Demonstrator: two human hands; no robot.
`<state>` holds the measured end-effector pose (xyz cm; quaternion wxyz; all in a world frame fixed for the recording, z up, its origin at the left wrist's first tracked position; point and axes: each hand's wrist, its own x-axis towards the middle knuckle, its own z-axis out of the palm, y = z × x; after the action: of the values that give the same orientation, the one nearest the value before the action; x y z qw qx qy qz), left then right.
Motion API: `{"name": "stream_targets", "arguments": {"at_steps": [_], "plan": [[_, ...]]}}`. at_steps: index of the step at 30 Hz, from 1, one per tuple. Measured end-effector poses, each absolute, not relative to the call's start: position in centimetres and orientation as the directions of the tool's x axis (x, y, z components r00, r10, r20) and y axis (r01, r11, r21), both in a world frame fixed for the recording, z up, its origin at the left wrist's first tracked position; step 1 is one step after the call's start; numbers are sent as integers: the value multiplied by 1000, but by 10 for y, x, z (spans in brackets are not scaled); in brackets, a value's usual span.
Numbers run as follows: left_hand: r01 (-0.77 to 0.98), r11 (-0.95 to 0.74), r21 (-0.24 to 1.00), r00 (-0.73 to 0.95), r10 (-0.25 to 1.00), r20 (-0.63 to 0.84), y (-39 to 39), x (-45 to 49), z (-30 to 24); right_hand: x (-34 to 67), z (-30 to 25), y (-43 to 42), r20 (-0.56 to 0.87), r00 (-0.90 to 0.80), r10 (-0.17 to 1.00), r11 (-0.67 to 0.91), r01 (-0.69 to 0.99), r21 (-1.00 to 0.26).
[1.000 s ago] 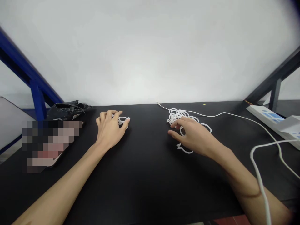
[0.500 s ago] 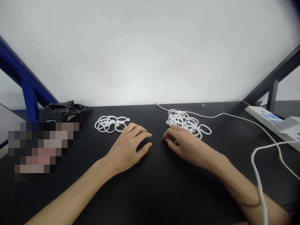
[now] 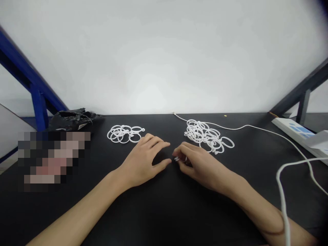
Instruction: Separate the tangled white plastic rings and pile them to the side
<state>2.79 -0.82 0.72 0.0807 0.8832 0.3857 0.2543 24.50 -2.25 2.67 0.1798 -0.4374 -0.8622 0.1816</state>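
My right hand [image 3: 198, 160] is closed around a white plastic ring with a small eyelet [image 3: 176, 159]. The eyelet end sticks out past the fingertips, while most of the ring is hidden by the fingers. Just left of it, my left hand [image 3: 142, 160] hovers with thumb and fingers apart, holding nothing. A small group of white rings [image 3: 120, 133] lies behind the left hand. Behind my right hand, a larger heap of similar white rings [image 3: 205, 135] overlaps on the black tabletop [image 3: 164, 212].
A white cable [image 3: 235, 128] runs along the back right, and a thicker white cord [image 3: 280, 186] hangs in front of my right forearm. On the right rests a white power strip [image 3: 294, 131]. Crumpled black plastic [image 3: 71, 119] lies at the back left, near a blurred patch [image 3: 55, 157].
My right hand has drawn away from the heap toward the left hand, with a white ring in its fingers. The view has shifted slightly; the left hand remains open.
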Motion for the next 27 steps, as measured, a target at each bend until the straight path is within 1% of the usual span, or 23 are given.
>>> {"name": "stream_targets", "arguments": {"at_steps": [2, 4, 6, 8, 11, 12, 14, 15, 18, 19, 21, 23, 27], "plan": [[628, -685, 369, 585, 729, 356, -9, 27, 8, 239, 25, -24, 240, -540, 807, 566, 591, -575], [614, -687, 389, 603, 726, 331, -10, 26, 8, 234, 25, -26, 294, -480, 827, 532, 497, -685], [604, -693, 393, 610, 719, 332, -9, 27, 8, 231, 24, -29, 292, -417, 861, 464, 407, -787], [600, -695, 397, 597, 719, 356, -9, 27, 7, 230, 22, -31, 259, -390, 884, 391, 312, -866], [587, -685, 431, 555, 729, 401, -9, 28, 5, 227, 20, -31, 238, -377, 895, 329, 200, -923], [580, -681, 446, 539, 732, 417, -9, 29, 4, 226, 20, -31, 250, -371, 895, 335, 187, -924], [571, -676, 466, 508, 737, 447, -10, 29, 3, 225, 19, -30, 316, -347, 883, 402, 213, -890], [569, -675, 469, 498, 737, 456, -10, 29, 3, 224, 18, -29, 365, -334, 869, 456, 256, -852], [582, -670, 461, 489, 741, 460, -11, 30, 3, 224, 17, -28, 509, -323, 797, 603, 413, -682], [589, -669, 453, 489, 742, 458, -11, 30, 3, 225, 17, -27, 537, -335, 774, 632, 446, -633], [603, -667, 437, 491, 742, 455, -10, 29, 3, 225, 17, -27, 559, -363, 745, 664, 476, -576], [608, -673, 422, 502, 737, 453, -10, 28, 2, 226, 18, -28, 557, -376, 741, 669, 480, -567], [588, -679, 441, 531, 734, 423, -11, 27, 2, 227, 21, -29, 520, -333, 787, 617, 461, -638]]}}
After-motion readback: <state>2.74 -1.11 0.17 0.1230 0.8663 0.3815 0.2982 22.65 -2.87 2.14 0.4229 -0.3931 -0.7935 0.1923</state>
